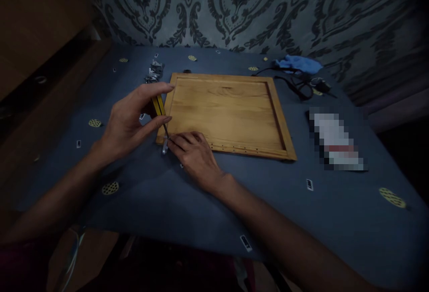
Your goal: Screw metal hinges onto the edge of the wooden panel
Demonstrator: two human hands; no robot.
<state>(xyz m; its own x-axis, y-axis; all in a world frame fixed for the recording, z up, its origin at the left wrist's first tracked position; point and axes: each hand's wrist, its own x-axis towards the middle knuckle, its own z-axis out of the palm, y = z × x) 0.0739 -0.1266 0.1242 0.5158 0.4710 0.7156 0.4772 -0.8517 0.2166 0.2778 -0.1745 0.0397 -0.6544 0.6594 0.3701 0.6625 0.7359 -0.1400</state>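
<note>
My left hand is around a screwdriver with a yellow and black handle. Its thumb and index finger reach past the handle, while the other fingers are mostly hidden. The shaft points down to a small metal hinge at the near left corner of a framed wooden panel. My right hand lies low at that corner, its fingertips pressed together against the hinge and the screwdriver's tip. The panel rests flat, with a row of small dark holes along its near edge.
A patterned dark blue cloth covers the table. Several metal hinges lie in a pile behind the panel's left side. At the back right are a blue cloth and dark glasses. A blurred-out flat object lies to the right.
</note>
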